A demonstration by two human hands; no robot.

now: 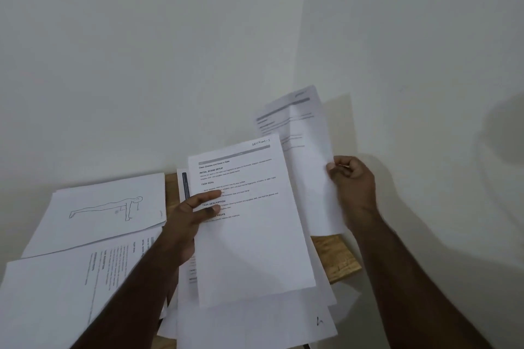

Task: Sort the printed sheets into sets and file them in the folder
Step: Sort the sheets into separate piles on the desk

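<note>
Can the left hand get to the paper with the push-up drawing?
Probably yes, but not freely: the left hand is busy holding the printed text sheet. The white sheet with the push-up line drawing lies uncovered on top, just beside it.

- Sheet with a plank-pose drawing (113, 208) at the table's (337, 261) far left, overlapping a sideways text sheet (85, 278) nearer the front edge.
- Headed text sheet (249, 224) atop the middle pile (255, 320).
- Folded sheet (303, 150) raised behind, toward the right edge.
</note>
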